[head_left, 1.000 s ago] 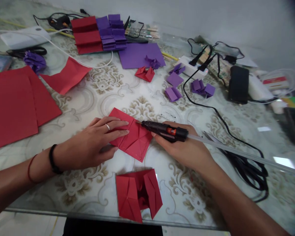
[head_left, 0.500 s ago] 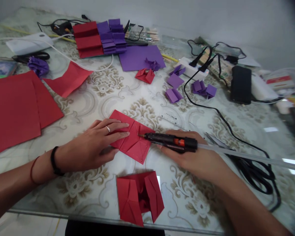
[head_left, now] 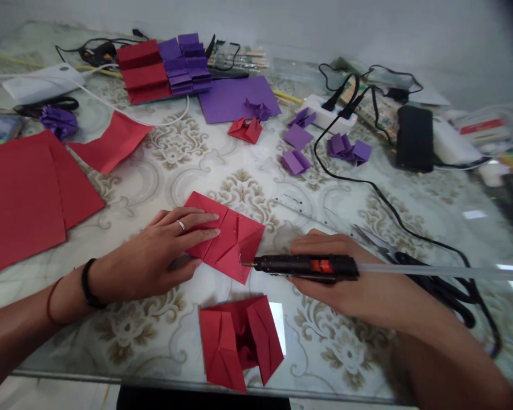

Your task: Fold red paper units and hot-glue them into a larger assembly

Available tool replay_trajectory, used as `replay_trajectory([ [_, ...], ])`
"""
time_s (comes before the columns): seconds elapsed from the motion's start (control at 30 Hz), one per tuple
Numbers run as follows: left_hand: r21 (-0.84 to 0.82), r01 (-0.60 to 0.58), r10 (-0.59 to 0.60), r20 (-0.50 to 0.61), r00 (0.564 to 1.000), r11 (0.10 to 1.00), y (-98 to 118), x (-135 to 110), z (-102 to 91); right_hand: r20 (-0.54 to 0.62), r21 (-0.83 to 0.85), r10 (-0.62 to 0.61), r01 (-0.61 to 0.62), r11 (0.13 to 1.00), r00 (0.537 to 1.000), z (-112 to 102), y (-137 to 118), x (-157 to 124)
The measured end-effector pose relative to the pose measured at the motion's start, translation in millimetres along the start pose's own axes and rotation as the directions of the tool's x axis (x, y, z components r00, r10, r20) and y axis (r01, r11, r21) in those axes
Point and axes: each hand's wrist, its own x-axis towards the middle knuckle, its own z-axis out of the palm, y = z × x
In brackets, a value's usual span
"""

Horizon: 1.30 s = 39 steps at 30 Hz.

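My left hand (head_left: pixel 162 250) lies flat, fingers stretched, on the left part of a folded red paper square (head_left: pixel 235 242) on the glass table (head_left: pixel 154 171). My right hand (head_left: pixel 346 285) is closed round a black glue gun (head_left: pixel 308 266) with a clear glue stick sticking out behind. The gun's nozzle touches the square's near right edge. A second folded red paper piece (head_left: pixel 239 339) lies just in front of me, near the table's edge.
Red sheets (head_left: pixel 25 188) lie at the left. Red and purple folded stacks (head_left: pixel 162 65), a purple sheet (head_left: pixel 235 97) and small purple folds (head_left: pixel 346 149) sit farther back. A power strip (head_left: pixel 325 114), black cables (head_left: pixel 410 239), a phone (head_left: pixel 414 138) and scissors (head_left: pixel 47 104) also lie there.
My right hand has drawn the glue gun nearer to me, its nozzle sliding from the square's far middle down to its near right edge. My left hand has stayed put.
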Motion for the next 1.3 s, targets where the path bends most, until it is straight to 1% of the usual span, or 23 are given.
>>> replay_trajectory([
  [0.1, -0.012, 0.007, -0.007, -0.001, 1.0, 1.0, -0.2, -0.3, -0.2, 0.076, -0.034, -0.053, 0.056, 0.998, 0.996, -2.7, 0.8, -0.6],
  [0.23, -0.005, 0.001, -0.001, 0.003, 1.0, 1.0, -0.2, -0.5, -0.5, 0.095, -0.025, -0.135, 0.138, 0.99, 0.986, -5.2, 1.4, 0.0],
  [0.33, 0.006, -0.006, 0.006, -0.003, 1.0, 1.0, 0.3, -0.1, -0.3, 0.022, 0.036, -0.168, 0.167, 0.985, 0.986, -1.4, -3.9, 2.2],
  [0.43, 0.014, -0.006, 0.006, -0.008, 1.0, 1.0, 0.9, 0.3, 0.3, -0.107, 0.101, -0.138, 0.149, 0.984, 0.985, 10.5, -12.2, 6.5],
  [0.5, 0.009, -0.001, 0.001, -0.015, 1.0, 1.0, 1.2, 0.3, 0.8, -0.16, 0.097, -0.148, 0.165, 0.982, 0.976, 20.8, -16.5, 10.0],
  [0.6, -0.008, 0.004, -0.004, -0.032, 0.999, 1.0, 1.3, -0.1, 2.0, -0.196, 0.029, -0.208, 0.217, 0.976, 0.958, 33.1, -19.4, 14.2],
  [0.7, -0.016, -0.003, 0.003, -0.049, 0.999, 1.0, 1.3, -0.5, 3.3, -0.204, -0.019, -0.212, 0.212, 0.977, 0.956, 38.2, -20.0, 15.9],
  [0.87, -0.007, -0.017, 0.017, -0.063, 0.998, 1.0, 1.1, -0.7, 4.4, -0.184, -0.076, -0.225, 0.215, 0.974, 0.957, 40.3, -18.9, 17.0],
  [1.0, -0.011, -0.014, 0.013, -0.052, 0.999, 1.0, 0.4, -0.8, 4.4, -0.197, -0.08, -0.212, 0.2, 0.977, 0.957, 41.6, -19.7, 18.1],
  [1.17, -0.004, -0.008, 0.008, -0.042, 0.999, 1.0, 0.2, -0.8, 3.3, -0.182, -0.086, -0.184, 0.171, 0.982, 0.966, 35.5, -22.7, 16.8],
  [1.3, -0.01, -0.005, 0.005, -0.025, 1.0, 1.0, 1.2, -0.8, 1.9, -0.19, -0.094, -0.161, 0.146, 0.985, 0.968, 30.1, -16.8, 12.0],
])
